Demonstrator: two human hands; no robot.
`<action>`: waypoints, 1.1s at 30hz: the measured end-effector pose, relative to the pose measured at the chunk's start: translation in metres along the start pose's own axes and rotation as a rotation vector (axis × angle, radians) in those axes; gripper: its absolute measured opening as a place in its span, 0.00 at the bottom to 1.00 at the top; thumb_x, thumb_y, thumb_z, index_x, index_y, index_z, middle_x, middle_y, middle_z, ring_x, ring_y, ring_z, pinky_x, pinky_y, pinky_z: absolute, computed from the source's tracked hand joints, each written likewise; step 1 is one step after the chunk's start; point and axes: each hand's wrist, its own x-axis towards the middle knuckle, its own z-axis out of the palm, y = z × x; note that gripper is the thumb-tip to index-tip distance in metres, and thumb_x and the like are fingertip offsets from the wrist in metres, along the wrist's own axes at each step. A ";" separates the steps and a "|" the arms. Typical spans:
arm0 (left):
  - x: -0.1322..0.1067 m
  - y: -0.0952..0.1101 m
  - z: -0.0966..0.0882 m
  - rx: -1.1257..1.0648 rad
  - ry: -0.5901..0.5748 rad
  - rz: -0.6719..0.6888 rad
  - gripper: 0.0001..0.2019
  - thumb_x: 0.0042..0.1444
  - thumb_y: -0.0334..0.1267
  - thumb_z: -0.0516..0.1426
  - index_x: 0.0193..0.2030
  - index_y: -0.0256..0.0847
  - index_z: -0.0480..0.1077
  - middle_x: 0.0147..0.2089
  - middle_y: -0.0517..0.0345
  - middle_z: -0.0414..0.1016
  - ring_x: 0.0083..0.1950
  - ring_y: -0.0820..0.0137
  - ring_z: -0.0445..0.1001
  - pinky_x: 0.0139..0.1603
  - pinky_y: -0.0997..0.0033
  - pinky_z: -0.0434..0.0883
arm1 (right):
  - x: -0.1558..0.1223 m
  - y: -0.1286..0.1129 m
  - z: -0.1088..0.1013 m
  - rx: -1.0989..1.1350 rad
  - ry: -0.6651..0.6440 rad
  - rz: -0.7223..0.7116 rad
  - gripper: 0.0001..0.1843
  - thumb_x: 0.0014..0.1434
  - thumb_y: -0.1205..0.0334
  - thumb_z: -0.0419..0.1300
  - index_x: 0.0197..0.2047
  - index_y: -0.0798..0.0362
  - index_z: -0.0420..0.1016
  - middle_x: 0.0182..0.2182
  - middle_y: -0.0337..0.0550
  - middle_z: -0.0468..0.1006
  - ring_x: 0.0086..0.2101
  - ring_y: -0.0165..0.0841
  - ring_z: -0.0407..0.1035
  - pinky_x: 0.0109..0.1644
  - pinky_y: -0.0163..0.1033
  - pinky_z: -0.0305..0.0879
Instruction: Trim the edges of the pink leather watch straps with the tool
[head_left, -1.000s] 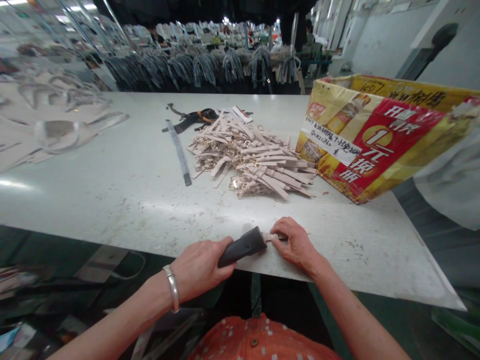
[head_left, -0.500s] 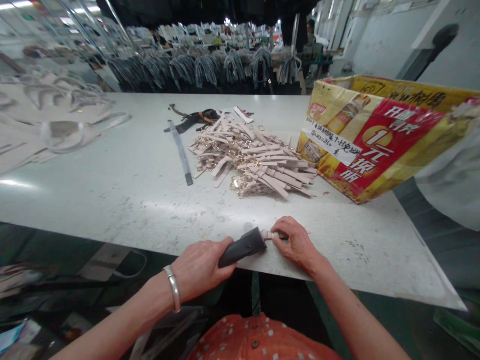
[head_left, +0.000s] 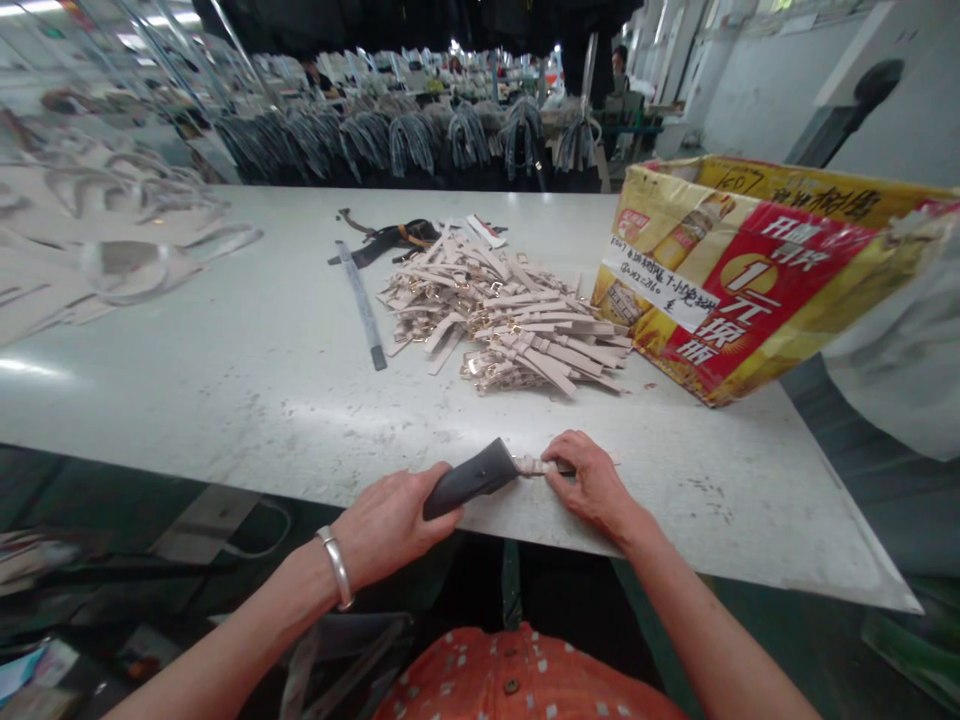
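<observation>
My left hand [head_left: 386, 522] is closed around the handle of a dark flat tool [head_left: 472, 477] at the near edge of the white table [head_left: 225, 380]. The tool's wide end rests against a small beige strap [head_left: 534, 466]. My right hand [head_left: 589, 480] presses its fingers down on that strap, pinning it to the table. A silver bangle sits on my left wrist. Farther back, in the middle of the table, lies a heap of beige straps with gold buckles [head_left: 502, 320].
A yellow and red cardboard box [head_left: 750, 270] stands on the table's right side. A grey strip [head_left: 361, 300] and dark straps [head_left: 390, 238] lie beyond the heap. Racks of hanging straps [head_left: 405, 135] line the back. Pale looped pieces [head_left: 112, 250] cover the far left.
My left hand and the tool have shifted a little to the left, so more of the beige strap shows. My right hand stays on the strap.
</observation>
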 end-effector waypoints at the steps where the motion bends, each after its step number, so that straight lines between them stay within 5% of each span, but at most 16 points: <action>1: 0.000 0.000 0.000 0.015 -0.004 0.011 0.13 0.53 0.47 0.49 0.41 0.46 0.68 0.29 0.60 0.74 0.31 0.68 0.74 0.29 0.74 0.63 | 0.000 0.000 0.000 -0.002 -0.001 0.002 0.08 0.50 0.71 0.56 0.35 0.51 0.71 0.32 0.43 0.70 0.37 0.35 0.63 0.41 0.40 0.60; 13: 0.006 0.007 0.000 0.003 0.081 0.037 0.14 0.52 0.47 0.51 0.40 0.44 0.68 0.32 0.56 0.76 0.34 0.64 0.75 0.31 0.72 0.65 | -0.002 -0.001 0.001 -0.075 -0.049 -0.011 0.07 0.52 0.67 0.55 0.36 0.51 0.70 0.34 0.44 0.72 0.38 0.36 0.65 0.42 0.41 0.62; 18: -0.013 0.008 0.000 0.028 0.061 0.076 0.16 0.48 0.50 0.54 0.38 0.42 0.70 0.31 0.51 0.77 0.34 0.57 0.76 0.28 0.67 0.68 | -0.009 0.019 0.008 -0.133 -0.082 -0.070 0.09 0.54 0.58 0.55 0.39 0.50 0.70 0.39 0.44 0.72 0.42 0.38 0.66 0.47 0.43 0.62; 23: -0.007 0.022 0.002 -0.003 0.106 0.031 0.17 0.47 0.52 0.54 0.40 0.44 0.70 0.32 0.52 0.78 0.34 0.59 0.77 0.28 0.68 0.69 | -0.013 0.034 0.013 -0.158 -0.093 -0.072 0.14 0.54 0.51 0.55 0.41 0.48 0.70 0.41 0.43 0.72 0.43 0.38 0.67 0.46 0.42 0.64; 33: -0.005 -0.005 0.004 -0.117 0.125 -0.026 0.13 0.52 0.47 0.51 0.38 0.42 0.68 0.31 0.57 0.75 0.33 0.66 0.73 0.30 0.73 0.64 | 0.000 -0.001 0.006 -0.113 -0.062 -0.025 0.06 0.55 0.61 0.55 0.35 0.51 0.73 0.34 0.45 0.72 0.38 0.36 0.66 0.41 0.41 0.63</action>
